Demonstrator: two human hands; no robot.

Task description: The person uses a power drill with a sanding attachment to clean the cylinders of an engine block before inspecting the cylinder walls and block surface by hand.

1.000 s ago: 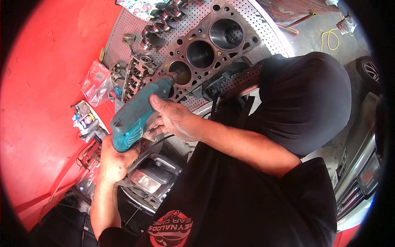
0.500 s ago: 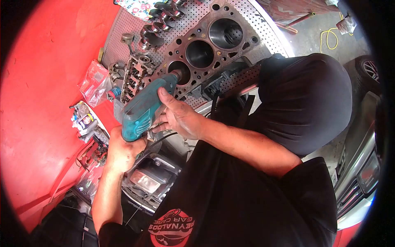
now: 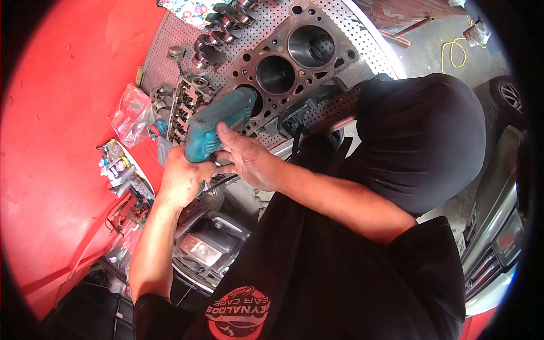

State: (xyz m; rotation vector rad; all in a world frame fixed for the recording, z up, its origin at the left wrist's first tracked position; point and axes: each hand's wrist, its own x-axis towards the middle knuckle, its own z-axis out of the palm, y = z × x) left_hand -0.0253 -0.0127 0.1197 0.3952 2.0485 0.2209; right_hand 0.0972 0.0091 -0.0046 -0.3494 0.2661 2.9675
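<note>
Gripping the rear of a teal power drill [image 3: 218, 124] in the closed fingers of the left hand [image 3: 184, 173], and bracing its side with the right hand [image 3: 252, 164], thumb raised and fingers loosely spread, partly hidden. Aiming its nose, hidden behind the body, at the nearest bore of an engine block [image 3: 335, 61] on the perforated desk [image 3: 170, 34], with a crankshaft [image 3: 212, 52] beyond, and a piston [image 3: 176, 52] and plastic bag [image 3: 131, 113] off to the left.
</note>
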